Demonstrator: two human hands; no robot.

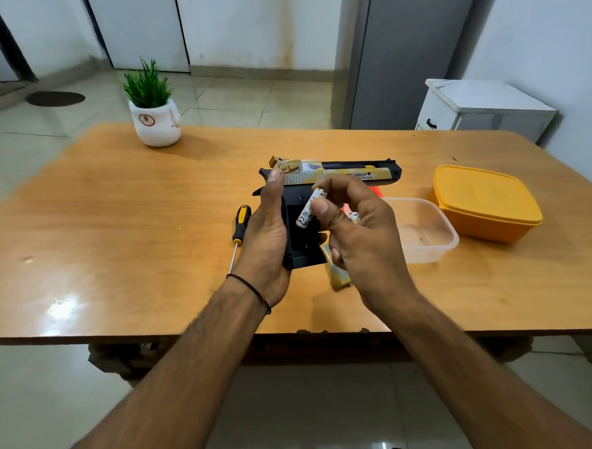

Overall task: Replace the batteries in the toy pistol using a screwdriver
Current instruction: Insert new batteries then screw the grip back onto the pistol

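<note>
The toy pistol [350,171], black with a tan and gold slide, lies over the table's middle with its grip toward me. My left hand [266,236] grips the black grip, whose battery bay [304,239] faces up, uncovered. My right hand [356,231] pinches a white battery [307,212] between thumb and fingers just above that bay. A second white battery [355,217] shows partly inside the same hand. A tan cover piece [338,278] lies on the table under my right hand. The yellow-and-black screwdriver [239,232] lies left of my left hand.
A clear plastic tub [436,248] stands right of my right hand, with a yellow lidded box [485,202] beyond it. A potted plant [153,108] in a white pot stands at the table's far left. The wooden table [116,233] has its near edge below my wrists.
</note>
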